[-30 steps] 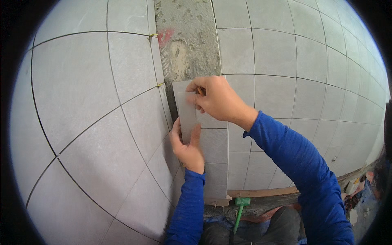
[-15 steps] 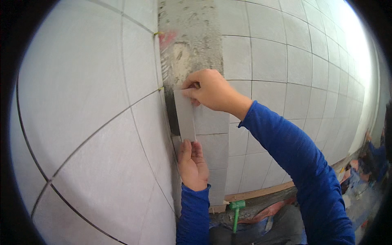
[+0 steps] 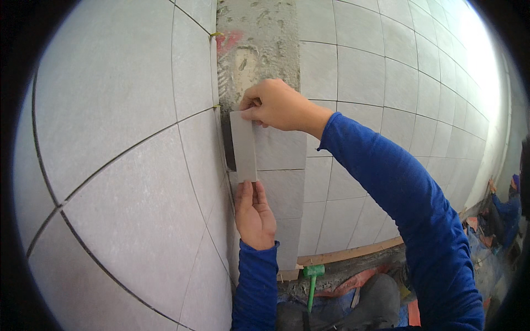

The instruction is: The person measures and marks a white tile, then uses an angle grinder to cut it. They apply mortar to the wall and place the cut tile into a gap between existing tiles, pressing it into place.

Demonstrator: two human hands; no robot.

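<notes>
One narrow grey tile strip (image 3: pixel 244 148) stands upright near the left tiled wall (image 3: pixel 127 193), its top end pinched by the right hand (image 3: pixel 279 106). The left hand (image 3: pixel 256 223) (its palm is visible) touches the lower end with fingertips; whether it grips, I cannot tell.

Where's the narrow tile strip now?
Just left of centre in the head view, the narrow tile strip is upright, right hand at its top, left hand at its bottom.

One held tile (image 3: pixel 244 149), one mallet (image 3: pixel 313 271), two spacers (image 3: pixel 217 34) show.
</notes>
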